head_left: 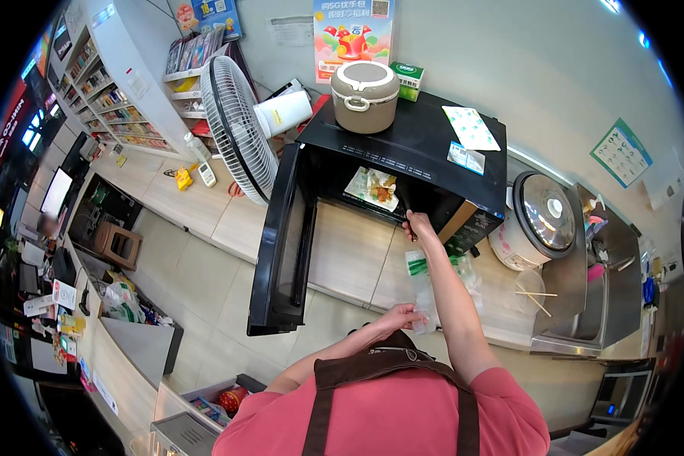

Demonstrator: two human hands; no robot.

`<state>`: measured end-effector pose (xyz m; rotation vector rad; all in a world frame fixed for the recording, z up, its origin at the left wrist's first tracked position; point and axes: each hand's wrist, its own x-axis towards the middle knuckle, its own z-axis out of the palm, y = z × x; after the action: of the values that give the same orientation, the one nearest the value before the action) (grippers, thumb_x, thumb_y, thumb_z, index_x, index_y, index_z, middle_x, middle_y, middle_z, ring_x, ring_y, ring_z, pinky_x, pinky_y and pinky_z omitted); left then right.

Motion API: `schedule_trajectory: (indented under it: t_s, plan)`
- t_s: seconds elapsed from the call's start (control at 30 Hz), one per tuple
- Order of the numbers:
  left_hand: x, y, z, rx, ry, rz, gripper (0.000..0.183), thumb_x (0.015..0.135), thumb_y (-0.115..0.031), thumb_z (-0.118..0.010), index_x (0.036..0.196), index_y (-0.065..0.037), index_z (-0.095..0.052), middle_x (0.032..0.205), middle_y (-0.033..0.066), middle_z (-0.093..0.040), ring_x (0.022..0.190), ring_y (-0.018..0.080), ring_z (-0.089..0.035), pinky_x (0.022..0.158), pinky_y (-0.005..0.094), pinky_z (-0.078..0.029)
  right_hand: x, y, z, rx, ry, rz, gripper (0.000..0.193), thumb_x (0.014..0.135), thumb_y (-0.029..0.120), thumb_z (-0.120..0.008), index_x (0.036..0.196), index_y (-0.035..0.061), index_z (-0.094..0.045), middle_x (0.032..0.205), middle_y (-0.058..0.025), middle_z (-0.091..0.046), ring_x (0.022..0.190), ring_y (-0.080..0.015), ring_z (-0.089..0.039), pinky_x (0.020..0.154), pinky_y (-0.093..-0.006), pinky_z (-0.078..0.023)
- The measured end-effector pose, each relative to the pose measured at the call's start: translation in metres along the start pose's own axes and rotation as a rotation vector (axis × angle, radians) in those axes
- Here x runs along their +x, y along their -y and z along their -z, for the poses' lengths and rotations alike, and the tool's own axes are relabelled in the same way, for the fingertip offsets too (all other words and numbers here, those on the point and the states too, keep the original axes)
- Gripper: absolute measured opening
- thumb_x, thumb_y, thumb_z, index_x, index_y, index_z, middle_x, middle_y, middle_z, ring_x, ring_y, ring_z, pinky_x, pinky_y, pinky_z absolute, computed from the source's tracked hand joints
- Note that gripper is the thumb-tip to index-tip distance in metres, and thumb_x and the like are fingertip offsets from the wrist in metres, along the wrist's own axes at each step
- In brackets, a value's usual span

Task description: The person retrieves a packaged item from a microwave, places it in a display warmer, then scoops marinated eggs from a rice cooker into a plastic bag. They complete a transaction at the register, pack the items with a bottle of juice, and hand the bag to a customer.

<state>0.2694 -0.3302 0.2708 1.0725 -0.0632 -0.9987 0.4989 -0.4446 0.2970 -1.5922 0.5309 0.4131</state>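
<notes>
Your left hand [404,316] pinches a green-printed clear plastic bag [423,292]; right hand [418,226] curls by the boxy black oven [422,137], can't tell what's gripped.

Bright room light | oven interior [429,197] — shadowed | cooker lid [547,214] glares | edges — fisheye-bent

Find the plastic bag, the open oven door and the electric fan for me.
Plastic bag [423,284]: head view, its clear side.
Oven door [280,247]: head view, near its middle.
Electric fan [235,128]: head view, its wire guard.
</notes>
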Motion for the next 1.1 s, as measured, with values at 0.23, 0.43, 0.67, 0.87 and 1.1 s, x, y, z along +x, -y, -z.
schedule_trajectory:
  t_s: [0.23,0.43,0.67,0.87,1.1]
  plan:
    - [0.002,-0.005,0.015,0.038,0.004,0.048,0.019,0.097,-0.025,-0.059,0.109,-0.011,-0.061,0.105,0.0012,-0.069,0.094,0.0097,-0.062,0.082,0.0269,-0.047,-0.008,0.003,0.005,0.053,0.059,0.008,0.027,0.102,0.031,-0.046,0.093,0.0073,-0.054,0.066,-0.0005,-0.053,0.046,-0.0098,-0.045,0.038,-0.0267,-0.034]
    - [0.006,0.002,0.025,0.013,0.004,0.064,0.018,0.097,-0.024,-0.059,0.107,-0.01,-0.06,0.105,0.0033,-0.069,0.095,0.0111,-0.063,0.084,0.0292,-0.048,-0.014,0.009,0.004,0.008,0.125,0.084,0.026,0.101,0.03,-0.049,0.089,0.0072,-0.053,0.064,0.0006,-0.051,0.046,-0.0088,-0.044,0.038,-0.0267,-0.033]
    - [0.004,0.0,0.021,-0.011,-0.002,0.059,0.015,0.097,-0.023,-0.059,0.102,-0.009,-0.059,0.105,0.0052,-0.07,0.095,0.0136,-0.064,0.085,0.0306,-0.049,0.001,0.003,-0.004,-0.018,0.133,0.13,0.022,0.1,0.024,-0.051,0.087,0.0067,-0.053,0.067,-0.0012,-0.057,0.047,-0.0088,-0.048,0.038,-0.0263,-0.038]
    - [0.007,0.008,0.026,-0.045,-0.024,0.053,0.011,0.097,-0.021,-0.059,0.099,-0.01,-0.057,0.104,0.0065,-0.07,0.096,0.0144,-0.064,0.086,0.032,-0.05,-0.008,0.014,-0.012,0.151,0.188,0.051,0.02,0.099,0.022,-0.052,0.088,0.0054,-0.054,0.069,-0.002,-0.058,0.048,-0.0089,-0.048,0.038,-0.0257,-0.039]
    - [0.005,0.003,0.021,-0.041,-0.059,0.054,0.009,0.097,-0.02,-0.059,0.098,-0.011,-0.057,0.103,0.0052,-0.07,0.093,0.0125,-0.065,0.083,0.0287,-0.05,0.004,0.011,-0.028,0.179,0.168,0.095,0.025,0.096,0.026,-0.058,0.083,0.0054,-0.058,0.067,-0.0023,-0.059,0.048,-0.0098,-0.049,0.039,-0.027,-0.038]
